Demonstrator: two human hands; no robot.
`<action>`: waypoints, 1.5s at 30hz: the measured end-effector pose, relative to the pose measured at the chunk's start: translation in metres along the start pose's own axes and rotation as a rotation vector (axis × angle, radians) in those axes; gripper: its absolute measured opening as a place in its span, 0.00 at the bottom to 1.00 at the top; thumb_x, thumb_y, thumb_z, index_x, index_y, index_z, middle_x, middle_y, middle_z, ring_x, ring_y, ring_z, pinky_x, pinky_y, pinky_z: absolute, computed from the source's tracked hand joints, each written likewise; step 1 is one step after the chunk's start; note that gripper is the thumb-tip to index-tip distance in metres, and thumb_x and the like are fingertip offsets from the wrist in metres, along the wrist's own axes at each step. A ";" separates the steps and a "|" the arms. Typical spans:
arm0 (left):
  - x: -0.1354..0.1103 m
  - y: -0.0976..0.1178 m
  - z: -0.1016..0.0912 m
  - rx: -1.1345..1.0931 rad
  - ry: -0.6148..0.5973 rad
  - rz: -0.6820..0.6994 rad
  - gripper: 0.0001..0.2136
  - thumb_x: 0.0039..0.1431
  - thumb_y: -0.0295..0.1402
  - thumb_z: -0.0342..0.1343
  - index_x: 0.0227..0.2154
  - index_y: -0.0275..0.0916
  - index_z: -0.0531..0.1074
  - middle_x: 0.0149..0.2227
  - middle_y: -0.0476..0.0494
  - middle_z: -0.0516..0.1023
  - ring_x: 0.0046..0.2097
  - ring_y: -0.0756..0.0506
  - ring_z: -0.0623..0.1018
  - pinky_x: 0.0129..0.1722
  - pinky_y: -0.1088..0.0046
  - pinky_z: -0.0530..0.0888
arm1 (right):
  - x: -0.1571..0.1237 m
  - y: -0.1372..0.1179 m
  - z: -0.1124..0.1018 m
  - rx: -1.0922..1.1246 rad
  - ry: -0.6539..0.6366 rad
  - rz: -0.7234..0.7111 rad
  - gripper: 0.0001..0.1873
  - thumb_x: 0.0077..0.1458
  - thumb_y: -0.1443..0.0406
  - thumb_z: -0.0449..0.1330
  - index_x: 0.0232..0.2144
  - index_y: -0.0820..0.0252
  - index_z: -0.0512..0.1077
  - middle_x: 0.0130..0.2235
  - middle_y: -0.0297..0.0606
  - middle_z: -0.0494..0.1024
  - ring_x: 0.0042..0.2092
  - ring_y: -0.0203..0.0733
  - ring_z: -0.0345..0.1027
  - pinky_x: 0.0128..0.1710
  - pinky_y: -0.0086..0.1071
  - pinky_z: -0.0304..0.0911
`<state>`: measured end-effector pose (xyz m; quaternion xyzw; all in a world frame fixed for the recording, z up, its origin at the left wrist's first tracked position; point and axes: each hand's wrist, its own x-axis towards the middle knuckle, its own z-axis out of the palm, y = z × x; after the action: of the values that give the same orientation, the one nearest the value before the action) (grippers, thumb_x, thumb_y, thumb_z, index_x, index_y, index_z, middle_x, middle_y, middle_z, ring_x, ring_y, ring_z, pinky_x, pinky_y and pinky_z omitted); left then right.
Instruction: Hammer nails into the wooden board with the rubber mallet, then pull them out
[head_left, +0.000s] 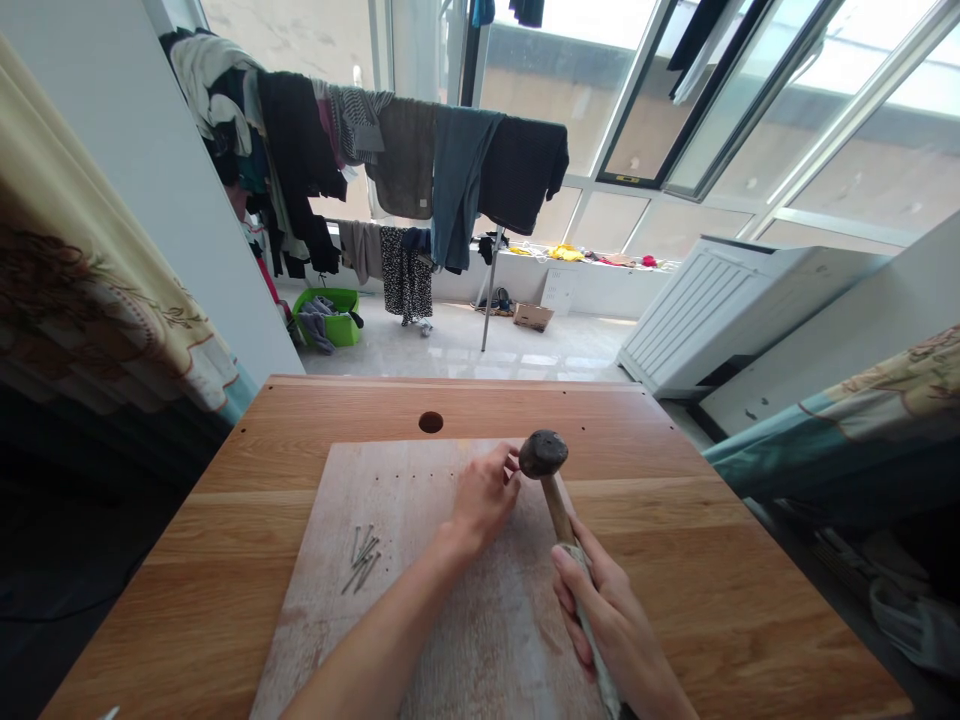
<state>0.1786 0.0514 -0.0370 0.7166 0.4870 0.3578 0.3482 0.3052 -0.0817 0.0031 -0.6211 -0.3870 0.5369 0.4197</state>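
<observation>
My right hand (pixel 607 610) is wrapped round the handle of a hammer (pixel 556 508). Its dark, heavy head is raised just right of my left hand (pixel 486 492). Near the far right part of a pale wooden board (pixel 480 640), my left hand is closed with fingers and thumb brought together; whatever is between them is hidden. Several loose nails (pixel 365 548) lie in a small pile on the left of the board. A row of small dark dots, too small to make out, runs along its far side.
The board lies on a wooden table (pixel 750 600) with a round hole (pixel 430 422) near its far edge. Beyond stand a rack of hanging clothes (pixel 469 170), a green basin (pixel 349 330) and a white ribbed cabinet-like object (pixel 697 310). Curtains (pixel 82 270) hang at both sides.
</observation>
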 end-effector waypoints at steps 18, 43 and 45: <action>0.000 -0.002 0.002 -0.005 0.005 0.006 0.15 0.57 0.24 0.55 0.45 0.44 0.74 0.37 0.50 0.84 0.33 0.49 0.80 0.36 0.74 0.72 | -0.002 -0.002 0.002 0.014 0.012 0.006 0.46 0.59 0.44 0.60 0.69 0.59 0.51 0.22 0.21 0.65 0.13 0.29 0.53 0.07 0.21 0.54; 0.000 -0.001 0.002 0.016 -0.004 -0.012 0.14 0.60 0.26 0.55 0.47 0.45 0.74 0.38 0.50 0.84 0.35 0.48 0.80 0.37 0.72 0.73 | -0.003 -0.008 0.001 0.042 0.018 0.009 0.45 0.57 0.43 0.61 0.68 0.57 0.54 0.21 0.21 0.65 0.13 0.29 0.54 0.08 0.21 0.54; 0.000 -0.002 0.003 0.020 0.001 -0.025 0.13 0.60 0.27 0.55 0.48 0.44 0.73 0.39 0.49 0.84 0.34 0.48 0.80 0.37 0.72 0.73 | -0.004 -0.011 0.001 0.058 0.034 -0.010 0.43 0.57 0.43 0.61 0.66 0.56 0.56 0.21 0.20 0.65 0.12 0.28 0.52 0.08 0.21 0.54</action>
<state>0.1802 0.0518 -0.0402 0.7136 0.4999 0.3489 0.3452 0.3031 -0.0810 0.0151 -0.6158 -0.3669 0.5353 0.4468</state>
